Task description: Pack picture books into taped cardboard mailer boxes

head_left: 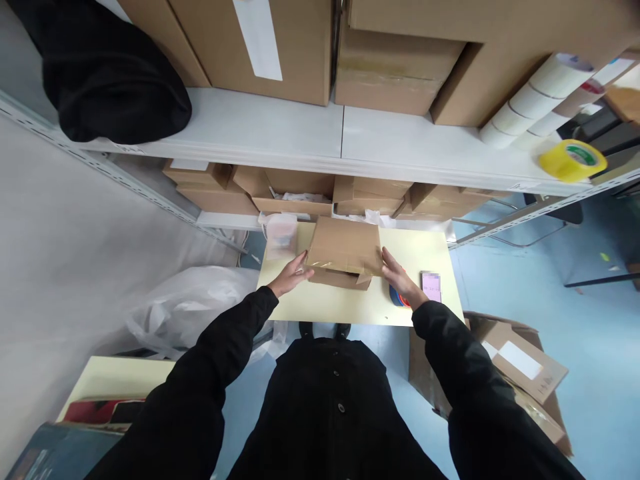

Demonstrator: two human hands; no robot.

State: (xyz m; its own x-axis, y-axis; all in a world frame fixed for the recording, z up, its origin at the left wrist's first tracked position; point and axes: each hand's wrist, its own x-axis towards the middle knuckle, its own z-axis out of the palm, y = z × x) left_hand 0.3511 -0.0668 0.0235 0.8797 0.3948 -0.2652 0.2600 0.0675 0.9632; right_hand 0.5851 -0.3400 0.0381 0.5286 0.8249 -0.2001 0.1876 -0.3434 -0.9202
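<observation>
A small brown cardboard box [344, 252] lies on a pale yellow table [345, 303], one flap loose at its near right corner. My left hand [291, 275] presses against the box's left side with fingers stretched out. My right hand [400, 279] rests against its right side, fingers extended along the edge. Both sleeves are black. A roll of blue and red tape [399, 300] lies partly under my right wrist, and a pink phone-sized item [431, 287] sits just right of it.
A clear plastic bag [281, 235] lies at the table's far left corner. Grey shelving [300, 133] holds large cartons, white tape rolls [530, 107], a yellow tape roll [573, 160] and a black bag [110, 73]. Open cartons [520, 370] stand on the blue floor at right; white plastic [185, 307] lies left.
</observation>
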